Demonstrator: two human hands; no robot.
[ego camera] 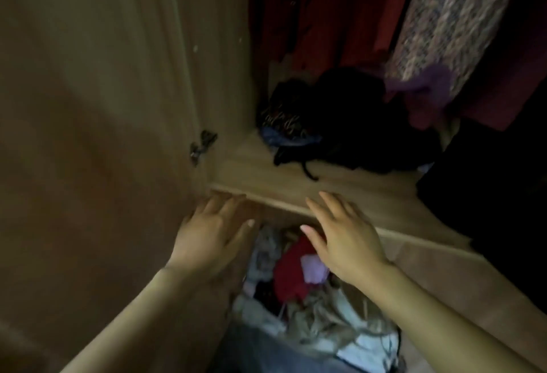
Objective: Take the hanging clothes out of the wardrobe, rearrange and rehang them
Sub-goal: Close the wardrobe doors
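Note:
The wooden wardrobe [260, 165] stands open in dim light. Inside, at the top right, hang a red garment [349, 17], a patterned pink-grey garment [450, 17] with a purple hem, and a dark red one [503, 82]. My left hand [210, 233] and my right hand [343, 233] reach forward side by side, fingers straight and spread, just below the front edge of the wardrobe's bottom shelf. Neither hand holds anything. Whether the fingertips touch the shelf edge is unclear in the blur.
The open wardrobe door [88, 106] fills the left side. A heap of dark clothes and a bag [340, 124] lies on the shelf. Below the hands an open compartment holds crumpled clothes, red [291, 272], white and beige [325, 313]. A black item [488, 189] stands at right.

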